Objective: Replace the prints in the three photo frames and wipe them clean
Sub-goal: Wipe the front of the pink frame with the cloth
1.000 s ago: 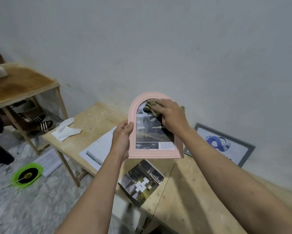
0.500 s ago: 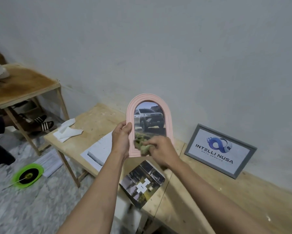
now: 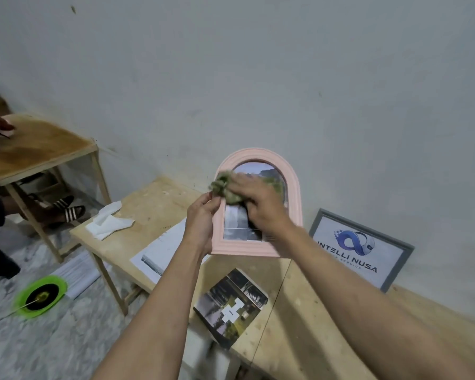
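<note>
Wiping the glass of the pink frame point(image 3: 293, 187), held upright above the desk point(image 3: 299, 311), my right hand point(image 3: 261, 200) grips the cloth point(image 3: 224, 185); my left hand point(image 3: 200, 223) pinches its left edge. I judge firm, overlapping strokes into the arch corners work best.

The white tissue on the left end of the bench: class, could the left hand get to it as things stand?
Probably not yet: the left hand grips the pink arched frame while the right hand wipes it. The bench between it and the white tissue looks bare.
</note>
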